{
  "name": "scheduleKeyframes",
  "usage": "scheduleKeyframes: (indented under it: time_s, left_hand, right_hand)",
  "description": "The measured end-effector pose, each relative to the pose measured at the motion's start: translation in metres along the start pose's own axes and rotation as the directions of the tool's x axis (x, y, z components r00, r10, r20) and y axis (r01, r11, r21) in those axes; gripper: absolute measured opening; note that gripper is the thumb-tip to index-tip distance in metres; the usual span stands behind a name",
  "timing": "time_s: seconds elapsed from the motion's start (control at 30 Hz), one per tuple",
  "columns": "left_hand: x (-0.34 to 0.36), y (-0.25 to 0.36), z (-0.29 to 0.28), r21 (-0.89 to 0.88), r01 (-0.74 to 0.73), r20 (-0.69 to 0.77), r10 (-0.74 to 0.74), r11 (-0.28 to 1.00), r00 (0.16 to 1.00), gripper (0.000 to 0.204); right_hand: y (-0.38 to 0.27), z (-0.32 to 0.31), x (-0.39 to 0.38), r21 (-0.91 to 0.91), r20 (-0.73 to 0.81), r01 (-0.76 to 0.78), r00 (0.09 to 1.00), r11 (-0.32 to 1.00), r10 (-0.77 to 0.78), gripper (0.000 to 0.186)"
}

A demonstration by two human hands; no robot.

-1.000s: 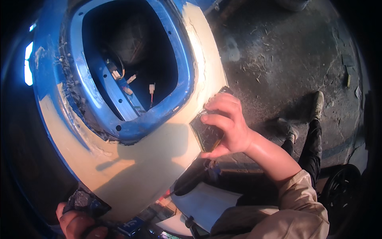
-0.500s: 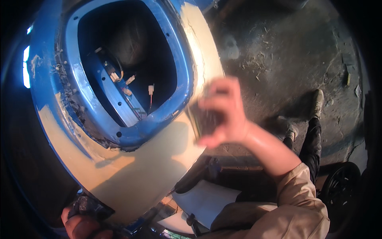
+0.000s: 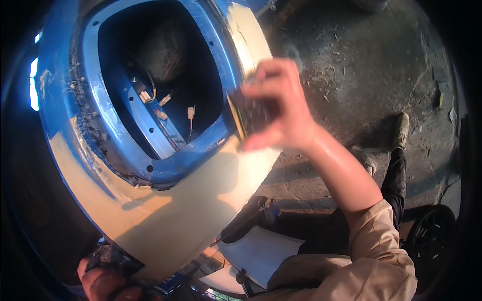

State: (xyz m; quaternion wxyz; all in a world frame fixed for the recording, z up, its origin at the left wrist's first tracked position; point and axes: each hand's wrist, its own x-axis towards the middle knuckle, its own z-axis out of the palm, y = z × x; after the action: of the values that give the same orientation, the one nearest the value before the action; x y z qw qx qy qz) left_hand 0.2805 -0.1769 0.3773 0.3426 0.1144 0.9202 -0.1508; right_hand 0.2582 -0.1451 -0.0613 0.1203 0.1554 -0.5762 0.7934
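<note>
In the right hand (image 3: 287, 108), fingers (image 3: 266, 90) grip one dark, flat, yellow-edged block (image 3: 257, 111); left of them extends one curved blue panel (image 3: 170, 173), partly cream-coated. The left hand (image 3: 103, 282): its grip I cannot tell.

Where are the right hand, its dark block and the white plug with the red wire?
Right hand (image 3: 290, 114), head view: between fingers and wrist.
Dark block (image 3: 259, 111), head view: dark face.
White plug (image 3: 191, 112), head view: its middle.
</note>
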Motion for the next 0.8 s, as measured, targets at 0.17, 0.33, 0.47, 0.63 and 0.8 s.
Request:
scheduleKeyframes:
  time_s: [0.17, 0.33, 0.47, 0.63, 0.8]
  left_hand:
    - [0.002, -0.003, -0.003, -0.010, -0.010, 0.035, 0.010, 1.000, 0.999, 0.034]
    - [0.002, 0.000, -0.005, -0.024, 0.012, 0.054, -0.011, 1.000, 0.998, 0.034]
    - [0.001, 0.001, -0.004, 0.001, 0.027, 0.043, -0.027, 1.000, 0.999, 0.031]
    - [0.002, -0.002, -0.003, -0.028, 0.000, 0.034, 0.001, 1.000, 0.999, 0.028]
    - [0.003, 0.000, 0.002, -0.032, 0.041, 0.000, -0.041, 0.999, 0.999, 0.028]
  right_hand:
    - [-0.044, 0.004, -0.043, 0.021, 0.039, -0.042, 0.998, 0.999, 0.041, 0.082]
    - [-0.024, -0.004, -0.035, 0.076, 0.069, 0.026, 0.997, 0.997, -0.032, 0.082]
    - [0.028, 0.002, 0.012, 0.058, -0.071, -0.184, 0.980, 0.981, 0.188, 0.083]
    - [-0.068, -0.007, -0.073, 0.103, 0.113, -0.073, 0.992, 0.992, 0.062, 0.082]
    - [-0.019, -0.006, -0.024, 0.121, 0.096, -0.027, 0.995, 0.992, 0.016, 0.082]
